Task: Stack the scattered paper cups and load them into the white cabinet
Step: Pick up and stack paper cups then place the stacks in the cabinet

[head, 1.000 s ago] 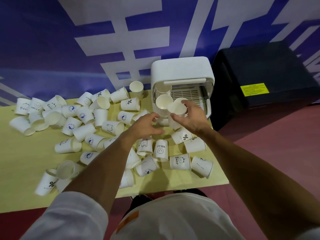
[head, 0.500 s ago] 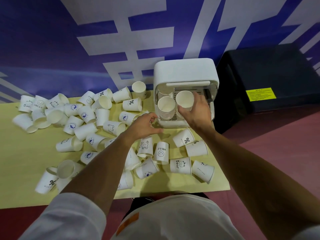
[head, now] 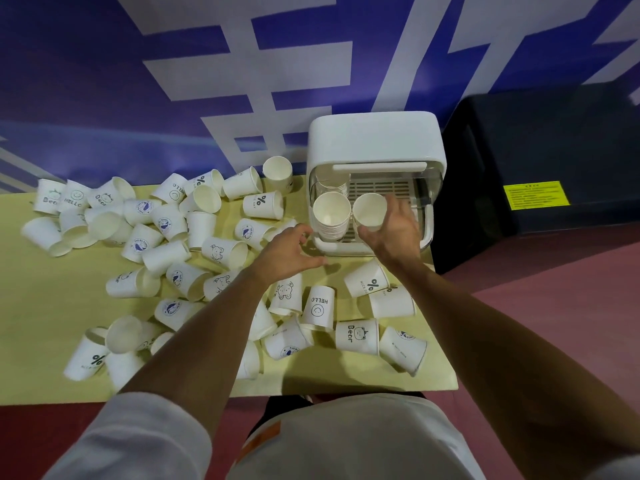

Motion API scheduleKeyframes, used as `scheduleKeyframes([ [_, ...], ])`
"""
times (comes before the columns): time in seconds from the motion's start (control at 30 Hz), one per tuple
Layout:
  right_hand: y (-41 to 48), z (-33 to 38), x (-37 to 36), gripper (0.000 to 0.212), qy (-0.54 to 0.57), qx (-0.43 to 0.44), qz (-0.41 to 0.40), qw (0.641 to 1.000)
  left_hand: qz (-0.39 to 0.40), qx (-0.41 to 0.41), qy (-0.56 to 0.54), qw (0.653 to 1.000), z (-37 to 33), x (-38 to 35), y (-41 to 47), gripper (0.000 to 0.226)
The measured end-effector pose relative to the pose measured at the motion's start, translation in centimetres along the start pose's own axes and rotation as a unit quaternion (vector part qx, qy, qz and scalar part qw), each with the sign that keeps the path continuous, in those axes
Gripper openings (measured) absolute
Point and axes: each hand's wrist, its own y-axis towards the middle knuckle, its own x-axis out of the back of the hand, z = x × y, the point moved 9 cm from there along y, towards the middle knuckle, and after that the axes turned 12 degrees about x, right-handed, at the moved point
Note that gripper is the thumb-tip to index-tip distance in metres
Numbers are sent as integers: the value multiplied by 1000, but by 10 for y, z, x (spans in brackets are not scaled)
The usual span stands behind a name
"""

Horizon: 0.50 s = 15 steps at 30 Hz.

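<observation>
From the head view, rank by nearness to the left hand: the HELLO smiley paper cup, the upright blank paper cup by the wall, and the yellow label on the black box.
1. HELLO smiley paper cup, just below the left hand.
2. Upright blank paper cup, behind, by the wall.
3. Yellow label, far right.

The white cabinet [head: 375, 143] stands open at the far right corner of the table, with rounded top and a slotted rack inside. In it a stack of cups [head: 331, 216] stands upright at the left, and a second cup [head: 370, 209] is just beside it. Many loose paper cups [head: 194, 244], white with blue prints, lie scattered, most on their sides.
</observation>
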Motion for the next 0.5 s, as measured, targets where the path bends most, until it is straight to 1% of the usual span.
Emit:
scheduleKeyframes([
  [0.13,2,-3,5,82,-30,2,17,999,-6,1,-9,1000,-5,-1,-1,73],
  [0.2,4,0,11,82,-28,13,15,999,-11,1,-25,1000,-7,1,-2,71],
  [0.3,4,20,11,78,-28,73,30,996,-20,3,-50,999,-7,6,-7,69],
  [0.37,2,39,7,72,-27,119,38,992,-31,12,-79,996,-2,14,-13,68],
  [0.5,-6,76,0,59,-21,175,35,984,-58,36,-107,992,25,29,-25,69],
])
